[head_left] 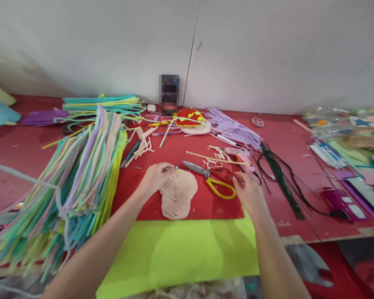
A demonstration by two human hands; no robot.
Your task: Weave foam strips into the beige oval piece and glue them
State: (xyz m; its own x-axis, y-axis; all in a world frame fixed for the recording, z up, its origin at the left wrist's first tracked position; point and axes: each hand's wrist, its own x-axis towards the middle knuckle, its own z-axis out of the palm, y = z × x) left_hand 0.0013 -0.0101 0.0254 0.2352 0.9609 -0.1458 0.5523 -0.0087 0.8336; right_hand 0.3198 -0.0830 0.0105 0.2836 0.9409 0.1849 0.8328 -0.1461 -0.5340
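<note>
A cream leaf-shaped piece of pipe cleaners [178, 193], with slanting rows along a middle seam, lies on a red mat [218, 209]. At its top end my left hand [156, 178] is closed in a pinch; a tiny pale bit shows at the fingertips, too small to name. To the right, scissors [210, 172] with one red and one yellow handle loop point their blades left, towards the leaf's top. The fingers of my right hand [248, 192] are closed on the red loop, while the yellow loop hangs apart from them.
Bundled pastel pipe cleaners [90, 166] are heaped at left. Purple pipe cleaners [233, 126], a pink glue gun [241, 157] with black cord and dark green stems [282, 182] lie at right. A phone-like dark object [169, 94] leans on the wall. Yellow-green sheet [187, 249] covers the front.
</note>
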